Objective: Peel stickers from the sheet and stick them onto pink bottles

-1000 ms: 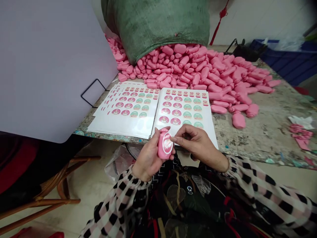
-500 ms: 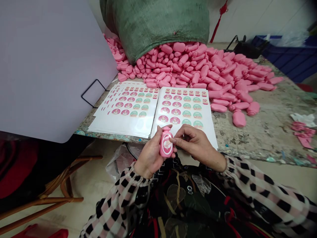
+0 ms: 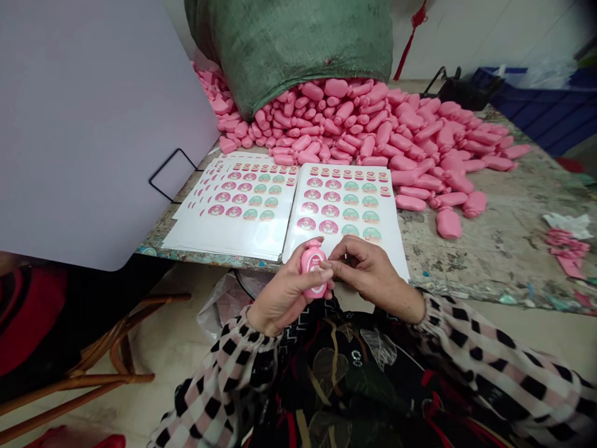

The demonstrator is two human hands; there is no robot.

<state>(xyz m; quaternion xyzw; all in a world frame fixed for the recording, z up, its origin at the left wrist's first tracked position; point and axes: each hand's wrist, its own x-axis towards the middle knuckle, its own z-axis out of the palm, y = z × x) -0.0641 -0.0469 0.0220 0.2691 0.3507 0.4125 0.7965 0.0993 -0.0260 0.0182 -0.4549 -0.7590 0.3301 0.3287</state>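
A small pink bottle with an oval label on its front stands nearly upright in my left hand. The fingers wrap behind it, and the left thumb lies across the label, covering its middle. My right hand is at the bottle's right side, thumb and forefinger pinched together close to the left thumb tip. Whether anything is between those fingertips is too small to make out. Just beyond both hands lies a sticker sheet with pink and green labels, at the table's near edge.
Left of it is a fanned stack of sticker sheets. A large heap of pink bottles spills from a green sack at the back. A grey-white panel stands at left; a blue crate is back right. Pink scraps lie right.
My left thumb has moved from the bottle's side onto the label. The right fingertips have shifted slightly right, off the label's face. The bottle stays in the left hand.
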